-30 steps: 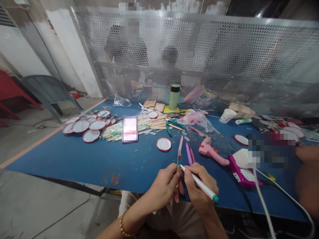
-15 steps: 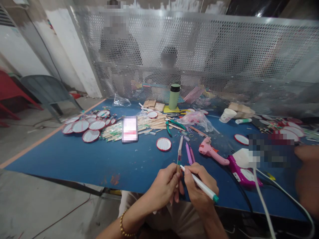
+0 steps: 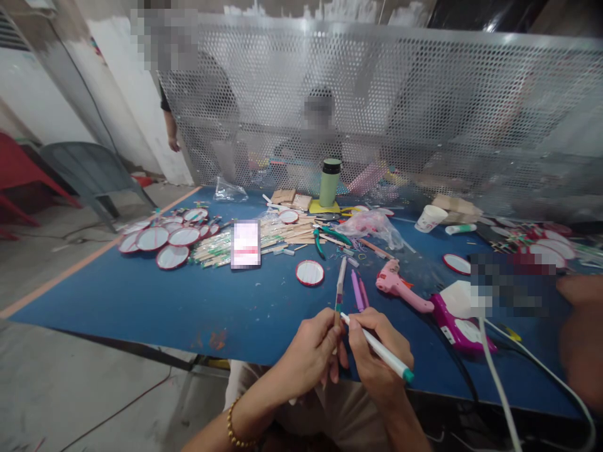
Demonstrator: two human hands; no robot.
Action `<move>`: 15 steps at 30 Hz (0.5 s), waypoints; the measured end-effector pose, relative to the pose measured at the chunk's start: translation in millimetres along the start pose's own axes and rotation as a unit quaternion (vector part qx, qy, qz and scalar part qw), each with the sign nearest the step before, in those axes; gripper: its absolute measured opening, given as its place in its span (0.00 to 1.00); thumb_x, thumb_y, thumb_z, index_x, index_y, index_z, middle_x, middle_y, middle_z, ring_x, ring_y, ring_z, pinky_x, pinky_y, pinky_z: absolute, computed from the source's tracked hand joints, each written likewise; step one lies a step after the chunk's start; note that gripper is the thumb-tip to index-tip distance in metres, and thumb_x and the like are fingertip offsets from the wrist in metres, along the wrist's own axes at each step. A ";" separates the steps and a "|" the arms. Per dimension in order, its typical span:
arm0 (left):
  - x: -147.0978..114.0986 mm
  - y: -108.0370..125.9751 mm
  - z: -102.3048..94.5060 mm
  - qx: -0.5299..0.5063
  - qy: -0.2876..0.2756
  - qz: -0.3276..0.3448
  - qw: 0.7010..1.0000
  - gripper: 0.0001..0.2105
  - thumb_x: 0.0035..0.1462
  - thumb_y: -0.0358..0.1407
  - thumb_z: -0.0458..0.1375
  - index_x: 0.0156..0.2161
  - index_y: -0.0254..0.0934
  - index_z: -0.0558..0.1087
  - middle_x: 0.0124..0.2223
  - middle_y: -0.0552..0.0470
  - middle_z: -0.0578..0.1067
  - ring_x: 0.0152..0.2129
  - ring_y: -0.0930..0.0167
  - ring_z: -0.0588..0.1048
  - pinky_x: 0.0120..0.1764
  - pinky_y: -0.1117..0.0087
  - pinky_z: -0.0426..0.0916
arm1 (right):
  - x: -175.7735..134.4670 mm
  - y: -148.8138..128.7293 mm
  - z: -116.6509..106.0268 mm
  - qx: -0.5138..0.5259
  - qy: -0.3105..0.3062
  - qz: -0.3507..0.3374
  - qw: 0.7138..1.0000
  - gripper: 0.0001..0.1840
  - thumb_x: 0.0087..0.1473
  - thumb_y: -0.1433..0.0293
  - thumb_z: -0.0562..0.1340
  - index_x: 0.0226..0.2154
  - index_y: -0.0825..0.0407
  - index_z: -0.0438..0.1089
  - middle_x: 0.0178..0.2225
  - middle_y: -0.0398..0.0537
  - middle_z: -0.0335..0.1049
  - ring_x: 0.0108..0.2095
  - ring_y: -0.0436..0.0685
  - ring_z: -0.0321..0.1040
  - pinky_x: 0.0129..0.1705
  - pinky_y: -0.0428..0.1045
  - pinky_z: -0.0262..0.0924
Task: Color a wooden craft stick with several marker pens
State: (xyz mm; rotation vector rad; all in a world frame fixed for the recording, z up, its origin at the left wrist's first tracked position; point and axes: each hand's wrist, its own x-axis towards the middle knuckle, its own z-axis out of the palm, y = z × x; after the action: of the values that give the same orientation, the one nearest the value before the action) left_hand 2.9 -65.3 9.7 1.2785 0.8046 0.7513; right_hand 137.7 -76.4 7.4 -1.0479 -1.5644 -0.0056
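Note:
My left hand (image 3: 315, 348) is closed round a thin wooden stick (image 3: 338, 318), which points away from me and carries purple and green bands. Pinched in my right hand (image 3: 384, 351) is a white marker pen (image 3: 380, 346) with a green end. Its tip meets the stick near the green band, just above my left fingertips. Beyond the hands lie purple pens (image 3: 358, 290) and a round white disc with a red rim (image 3: 309, 273).
A pink glue gun (image 3: 402, 287) and a magenta power strip (image 3: 456, 326) with cables lie to the right. Farther back are wooden sticks (image 3: 301, 229), teal pliers (image 3: 320, 242), a green bottle (image 3: 329, 182) and a paper cup (image 3: 430, 218). Another person's arm (image 3: 581, 333) is at the right edge.
Behind the perforated metal screen, a standing person has moved to the left, and an arm now shows past its edge. My hands, the stick and the marker pen look nearly unmoved.

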 end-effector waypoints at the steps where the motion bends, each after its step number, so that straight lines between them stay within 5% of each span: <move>1: 0.2 -0.2 0.1 0.000 0.000 0.000 1.000 0.21 0.61 0.57 0.50 0.34 0.40 0.59 0.23 0.59 0.70 0.11 0.78 0.67 0.12 0.81 0.58 | 0.4 -0.2 -0.1 -0.003 0.000 -0.001 1.000 0.09 0.58 0.76 0.60 0.28 0.52 0.71 0.22 0.41 0.72 0.21 0.48 0.69 0.25 0.43 0.64; 15: 0.1 -2.9 -0.5 0.002 0.001 -0.005 1.000 0.20 0.62 0.56 0.49 0.35 0.40 0.59 0.24 0.58 0.71 0.12 0.78 0.67 0.12 0.80 0.58 | 0.3 -0.5 0.1 -0.002 0.004 0.005 1.000 0.09 0.58 0.76 0.60 0.28 0.52 0.70 0.23 0.41 0.72 0.21 0.48 0.70 0.25 0.43 0.64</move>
State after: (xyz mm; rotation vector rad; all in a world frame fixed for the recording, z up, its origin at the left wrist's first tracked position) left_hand 2.6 -65.3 6.8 1.2769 0.8148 0.7432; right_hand 137.4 -76.4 7.8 -1.0578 -1.5527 -0.0057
